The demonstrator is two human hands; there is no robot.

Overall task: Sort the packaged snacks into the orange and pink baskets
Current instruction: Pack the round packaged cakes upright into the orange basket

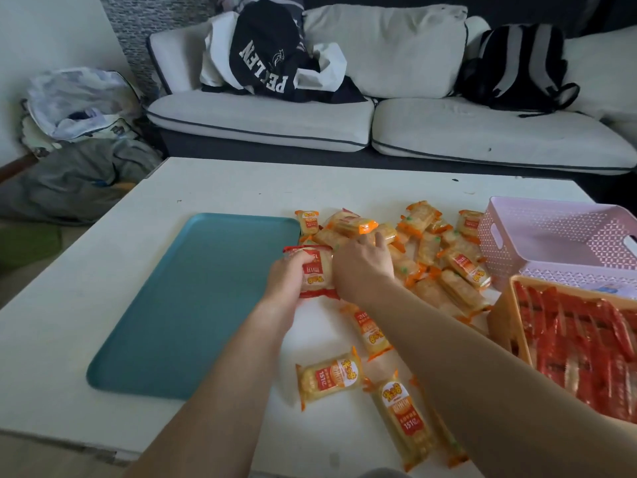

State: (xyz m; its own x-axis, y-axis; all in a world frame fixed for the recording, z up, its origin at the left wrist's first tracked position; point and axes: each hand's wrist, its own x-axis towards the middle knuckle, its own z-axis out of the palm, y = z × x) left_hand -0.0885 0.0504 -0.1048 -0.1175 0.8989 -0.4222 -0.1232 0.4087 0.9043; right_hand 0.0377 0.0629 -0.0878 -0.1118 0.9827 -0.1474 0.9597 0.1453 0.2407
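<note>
A heap of orange-wrapped snack packs lies on the white table, with more packs nearer me. My left hand is closed on a red-edged snack pack beside the heap. My right hand rests on the pile just to its right, fingers reaching into the packs; whether it holds one I cannot tell. The pink basket stands at the right with nothing visible inside it. In front of it the orange basket is filled with red-wrapped packs.
A teal tray lies bare on the table's left half. The white table ends at a sofa with clothes and a backpack on it. Bags sit on the floor at the left.
</note>
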